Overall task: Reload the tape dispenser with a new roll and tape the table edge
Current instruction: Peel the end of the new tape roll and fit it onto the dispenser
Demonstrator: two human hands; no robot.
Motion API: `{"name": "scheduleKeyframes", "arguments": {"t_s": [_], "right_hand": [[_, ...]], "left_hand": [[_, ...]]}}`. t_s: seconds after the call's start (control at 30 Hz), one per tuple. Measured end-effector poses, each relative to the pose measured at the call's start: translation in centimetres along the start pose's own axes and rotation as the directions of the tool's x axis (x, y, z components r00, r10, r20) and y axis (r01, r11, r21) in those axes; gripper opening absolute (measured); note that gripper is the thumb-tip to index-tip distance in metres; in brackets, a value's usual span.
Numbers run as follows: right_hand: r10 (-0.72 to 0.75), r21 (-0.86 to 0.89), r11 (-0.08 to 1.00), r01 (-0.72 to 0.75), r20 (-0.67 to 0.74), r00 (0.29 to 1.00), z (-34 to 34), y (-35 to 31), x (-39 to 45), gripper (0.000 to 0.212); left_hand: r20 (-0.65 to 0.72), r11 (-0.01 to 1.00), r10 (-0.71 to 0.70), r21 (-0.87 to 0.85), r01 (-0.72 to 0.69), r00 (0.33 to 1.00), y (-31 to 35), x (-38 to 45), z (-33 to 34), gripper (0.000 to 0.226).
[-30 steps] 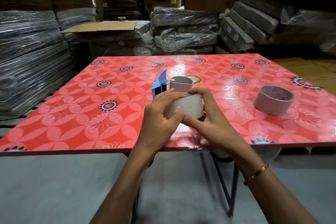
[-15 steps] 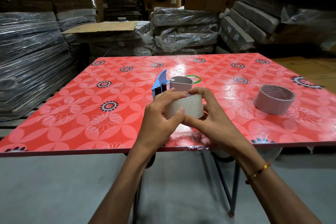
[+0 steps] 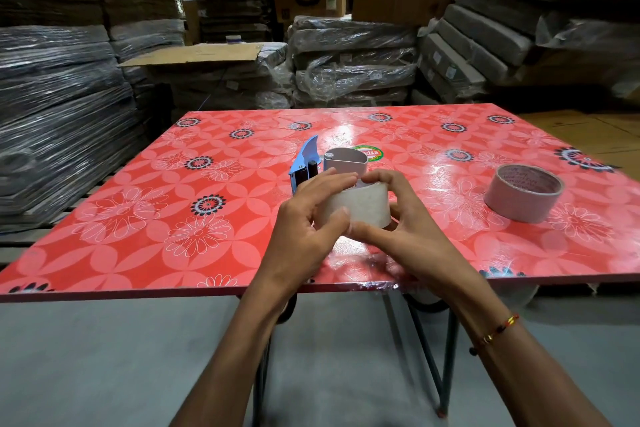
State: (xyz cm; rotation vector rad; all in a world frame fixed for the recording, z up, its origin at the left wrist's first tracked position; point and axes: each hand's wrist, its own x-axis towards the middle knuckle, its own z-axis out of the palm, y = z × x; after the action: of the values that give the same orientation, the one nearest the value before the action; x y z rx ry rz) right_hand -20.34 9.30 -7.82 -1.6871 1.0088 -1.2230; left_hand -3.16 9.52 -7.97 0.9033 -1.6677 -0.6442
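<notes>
Both hands hold a whitish tape roll just above the near middle of the red flowered table. My left hand grips its left side, thumb against the front face. My right hand wraps its right side, fingers over the top and thumb below. Right behind the roll lies the blue tape dispenser with a grey cylindrical part beside it. A second tape roll lies flat on the table at the right. Clear tape shines along the near table edge.
Plastic-wrapped bundles and cardboard stacks surround the table at the back and left. Dark metal table legs stand over a grey floor below my arms. A wooden board lies behind the table at the right.
My left thumb has slid a little along the front of the roll. The hands and roll otherwise stay in the same place.
</notes>
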Motion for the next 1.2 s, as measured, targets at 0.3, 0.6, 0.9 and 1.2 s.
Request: {"name": "scheduleKeyframes", "arguments": {"t_s": [0.3, 0.6, 0.9, 1.2], "right_hand": [[0.076, 0.087, 0.993, -0.08, 0.047, 0.996, -0.8, -0.3, -0.2, 0.054], [0.071, 0.209, 0.974, -0.087, 0.086, 0.994, -1.1, 0.0, 0.1, 0.042], [0.071, 0.23, 0.97, -0.08, 0.048, 0.996, -0.9, 0.4, 0.2, 0.039], [0.086, 0.224, 0.97, -0.095, 0.054, 0.995, -0.9, -0.1, 0.1, 0.034]], "left_hand": [[0.015, 1.0, -0.002, -0.007, 0.003, 1.0, 0.2, 0.0, -0.1, 0.052], [0.009, 1.0, 0.004, -0.004, -0.004, 1.0, 0.1, 0.0, 0.0, 0.049], [0.07, 1.0, 0.005, 0.019, -0.006, 0.998, 0.4, 0.0, 0.0, 0.057], [0.076, 1.0, -0.004, 0.021, 0.003, 0.997, 0.5, 0.1, -0.1, 0.061]]}}
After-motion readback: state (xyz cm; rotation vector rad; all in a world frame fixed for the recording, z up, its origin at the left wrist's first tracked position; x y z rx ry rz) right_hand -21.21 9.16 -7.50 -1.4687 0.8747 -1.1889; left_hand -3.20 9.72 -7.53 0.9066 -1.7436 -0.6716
